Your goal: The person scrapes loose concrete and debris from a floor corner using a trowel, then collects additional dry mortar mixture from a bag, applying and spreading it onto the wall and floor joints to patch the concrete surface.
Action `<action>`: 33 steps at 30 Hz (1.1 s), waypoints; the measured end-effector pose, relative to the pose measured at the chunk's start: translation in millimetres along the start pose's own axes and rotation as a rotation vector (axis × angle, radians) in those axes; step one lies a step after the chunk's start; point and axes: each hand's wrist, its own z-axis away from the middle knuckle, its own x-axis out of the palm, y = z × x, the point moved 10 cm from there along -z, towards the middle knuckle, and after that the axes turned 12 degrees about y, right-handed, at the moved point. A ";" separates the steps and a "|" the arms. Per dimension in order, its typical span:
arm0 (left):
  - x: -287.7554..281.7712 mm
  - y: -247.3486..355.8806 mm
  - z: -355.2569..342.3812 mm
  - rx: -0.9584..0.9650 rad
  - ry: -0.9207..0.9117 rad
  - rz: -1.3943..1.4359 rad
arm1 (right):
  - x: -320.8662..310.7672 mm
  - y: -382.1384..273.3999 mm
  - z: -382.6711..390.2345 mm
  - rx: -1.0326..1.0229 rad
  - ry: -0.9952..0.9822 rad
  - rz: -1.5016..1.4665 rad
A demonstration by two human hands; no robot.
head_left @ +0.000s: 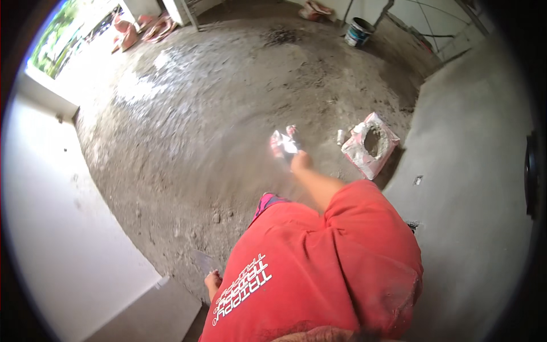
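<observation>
My right hand (301, 162) reaches forward, closed around the handle of a putty knife (290, 146), whose blade is bright with glare. The blade appears above my feet (276, 142), partly covering them. Low on the left, beside the red shirt, my left hand (212, 279) is closed on a thin, wide grey scraper (204, 261); its handle is hidden in the fingers. To the right of the putty knife lies a torn-open sack (357, 149) with white powder around its round opening. A small whitish cylinder (341, 137) stands next to the sack.
A smooth grey wall (467, 154) rises on the right, a white wall (74, 222) on the left. The floor (188, 142) is rough and dusty. A bucket (359, 32) stands at the far right; crumpled sacks (126, 33) lie at the far left by an opening.
</observation>
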 end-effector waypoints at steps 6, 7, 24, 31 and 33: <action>8.4 140.2 -36.9 0.029 -0.005 -0.043 | -78.2 67.9 -95.7 0.320 0.120 0.238; 6.3 151.5 -47.1 0.013 -0.001 -0.062 | -87.1 84.6 -106.8 0.367 0.155 0.286; 146.1 558.9 -311.1 0.265 -0.231 -0.549 | -178.2 226.9 13.7 1.226 0.602 0.301; 264.4 860.2 -247.2 0.653 -0.245 -0.618 | -119.2 217.0 26.0 1.348 0.522 0.353; 298.2 906.4 -228.7 0.740 -0.238 -0.667 | -83.2 217.8 9.3 1.338 0.452 0.385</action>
